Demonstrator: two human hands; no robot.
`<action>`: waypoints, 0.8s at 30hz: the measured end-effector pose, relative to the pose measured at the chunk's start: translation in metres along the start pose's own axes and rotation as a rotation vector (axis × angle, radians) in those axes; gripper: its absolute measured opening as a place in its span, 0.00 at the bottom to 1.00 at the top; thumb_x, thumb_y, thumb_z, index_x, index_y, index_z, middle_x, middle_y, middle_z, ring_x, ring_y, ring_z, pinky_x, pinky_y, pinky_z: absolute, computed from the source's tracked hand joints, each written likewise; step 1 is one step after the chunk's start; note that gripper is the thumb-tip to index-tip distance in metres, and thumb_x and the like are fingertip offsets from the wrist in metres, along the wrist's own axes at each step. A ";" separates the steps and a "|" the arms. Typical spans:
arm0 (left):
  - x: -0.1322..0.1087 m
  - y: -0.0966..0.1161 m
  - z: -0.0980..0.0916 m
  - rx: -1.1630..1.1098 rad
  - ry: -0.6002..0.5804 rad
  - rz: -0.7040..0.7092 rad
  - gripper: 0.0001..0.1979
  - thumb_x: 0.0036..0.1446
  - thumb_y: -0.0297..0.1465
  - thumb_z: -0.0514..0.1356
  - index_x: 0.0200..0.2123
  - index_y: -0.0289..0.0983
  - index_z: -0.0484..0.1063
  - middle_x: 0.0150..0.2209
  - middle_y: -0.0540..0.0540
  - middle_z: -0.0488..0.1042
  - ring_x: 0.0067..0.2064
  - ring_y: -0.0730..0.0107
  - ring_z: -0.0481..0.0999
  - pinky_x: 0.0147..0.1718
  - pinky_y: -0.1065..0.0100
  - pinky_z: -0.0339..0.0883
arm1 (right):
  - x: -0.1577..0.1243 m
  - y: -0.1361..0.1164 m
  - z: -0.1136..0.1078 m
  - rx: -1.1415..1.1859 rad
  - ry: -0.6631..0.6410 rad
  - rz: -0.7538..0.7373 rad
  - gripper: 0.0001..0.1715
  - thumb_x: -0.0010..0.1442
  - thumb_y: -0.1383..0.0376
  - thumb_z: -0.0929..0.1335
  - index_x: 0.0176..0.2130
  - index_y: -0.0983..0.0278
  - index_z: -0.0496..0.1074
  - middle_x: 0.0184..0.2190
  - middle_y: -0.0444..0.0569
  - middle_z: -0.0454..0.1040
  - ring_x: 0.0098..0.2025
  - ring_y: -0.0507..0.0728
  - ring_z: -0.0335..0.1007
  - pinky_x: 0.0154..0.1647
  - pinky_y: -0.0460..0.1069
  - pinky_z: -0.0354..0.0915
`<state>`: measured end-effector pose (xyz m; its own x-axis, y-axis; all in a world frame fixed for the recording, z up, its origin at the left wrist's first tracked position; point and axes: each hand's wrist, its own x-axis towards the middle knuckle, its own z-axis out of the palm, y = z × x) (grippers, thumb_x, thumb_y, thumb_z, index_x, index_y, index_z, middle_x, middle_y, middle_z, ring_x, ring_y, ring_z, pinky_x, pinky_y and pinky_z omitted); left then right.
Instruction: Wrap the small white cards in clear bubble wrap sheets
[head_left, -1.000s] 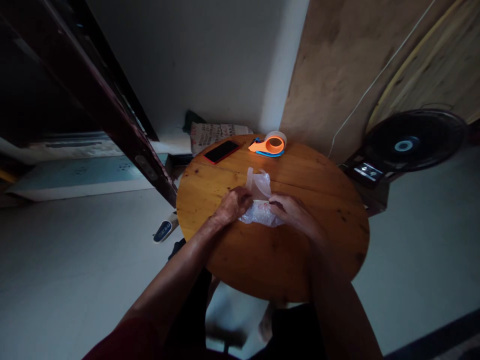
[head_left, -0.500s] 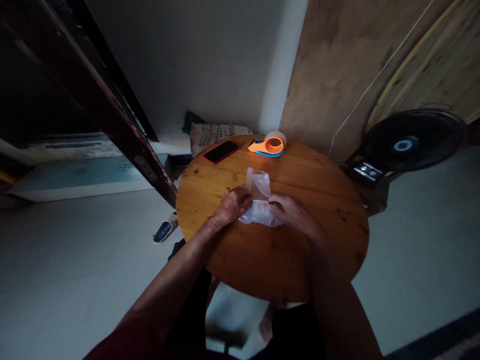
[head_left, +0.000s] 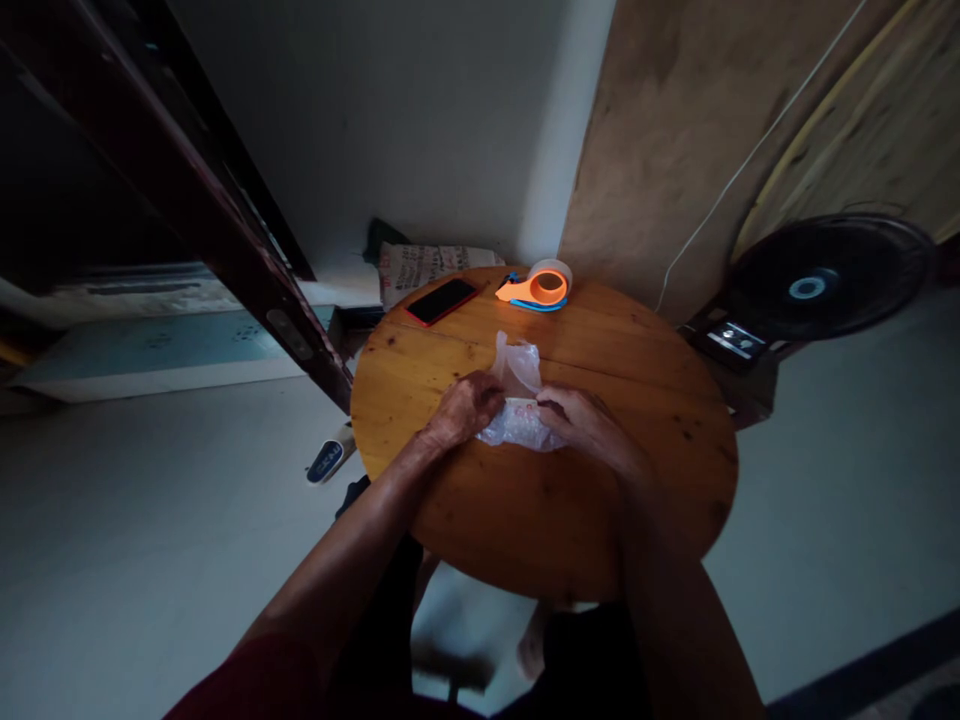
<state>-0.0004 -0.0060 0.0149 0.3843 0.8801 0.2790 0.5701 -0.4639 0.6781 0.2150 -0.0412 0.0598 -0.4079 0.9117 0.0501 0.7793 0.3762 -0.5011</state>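
A piece of clear bubble wrap [head_left: 519, 428] lies on the round wooden table [head_left: 517, 520], bundled around something with a pale edge and faint red marks. What is inside mostly stays hidden. My left hand [head_left: 469, 408] grips the wrap's left side with curled fingers. On the opposite side, my right hand [head_left: 581, 415] pinches the wrap near its upper right edge. A loose flap of the plastic stands up between and beyond both hands.
An orange tape dispenser [head_left: 536, 290] with a clear roll sits at the table's far edge. Left of it lies a phone [head_left: 441, 301] with a red rim. A black fan [head_left: 817, 285] stands to the right; a door frame [head_left: 225, 220] rises on the left.
Almost nothing differs. Both hands keep their hold on the bubble wrap, and the view has shifted very slightly.
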 end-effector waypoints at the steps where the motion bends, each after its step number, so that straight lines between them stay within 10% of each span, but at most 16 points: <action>1: 0.000 0.000 0.000 -0.011 0.002 -0.001 0.10 0.55 0.27 0.57 0.38 0.36 0.76 0.38 0.45 0.77 0.39 0.68 0.75 0.40 0.68 0.69 | 0.000 0.000 0.000 -0.002 -0.005 0.001 0.13 0.62 0.60 0.62 0.36 0.62 0.72 0.33 0.46 0.73 0.35 0.54 0.67 0.35 0.47 0.57; 24: 0.000 -0.001 0.001 0.009 0.013 -0.008 0.11 0.54 0.27 0.57 0.40 0.36 0.77 0.40 0.44 0.77 0.40 0.68 0.76 0.42 0.68 0.70 | 0.000 -0.004 -0.002 -0.001 0.002 0.002 0.12 0.62 0.61 0.62 0.36 0.62 0.73 0.34 0.47 0.74 0.36 0.54 0.68 0.37 0.47 0.58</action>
<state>-0.0007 -0.0051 0.0135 0.3702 0.8849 0.2825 0.5797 -0.4578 0.6741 0.2130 -0.0425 0.0633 -0.4053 0.9128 0.0508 0.7804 0.3744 -0.5008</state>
